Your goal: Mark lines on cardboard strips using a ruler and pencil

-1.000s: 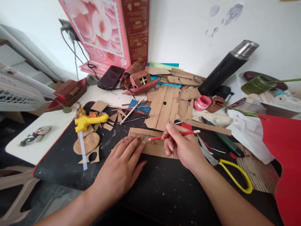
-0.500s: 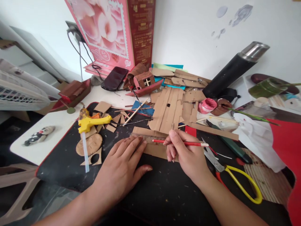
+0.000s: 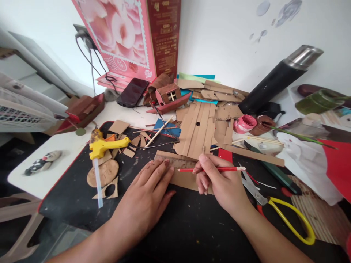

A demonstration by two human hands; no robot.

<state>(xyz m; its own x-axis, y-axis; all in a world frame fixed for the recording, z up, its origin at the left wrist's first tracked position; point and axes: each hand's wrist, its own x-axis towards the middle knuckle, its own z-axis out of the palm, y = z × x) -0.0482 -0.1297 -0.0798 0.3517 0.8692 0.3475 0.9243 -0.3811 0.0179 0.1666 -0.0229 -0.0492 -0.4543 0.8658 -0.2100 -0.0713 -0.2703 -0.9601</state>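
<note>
Cardboard (image 3: 183, 179) lies mid-scene on a black mat (image 3: 189, 228), the left hand (image 3: 144, 188) flat and uncurled on its left end. Apart from it, the right hand (image 3: 223, 184) pinches a red pencil (image 3: 233, 169), near scissors (image 3: 261, 198) on the right.

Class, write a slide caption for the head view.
Left hand resting over a cardboard strip, right hand holding a red pencil.

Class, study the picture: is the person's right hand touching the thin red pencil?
Touching. The head view shows the right hand closed around the thin red pencil, which passes through its grip and sticks out on both sides.
</note>
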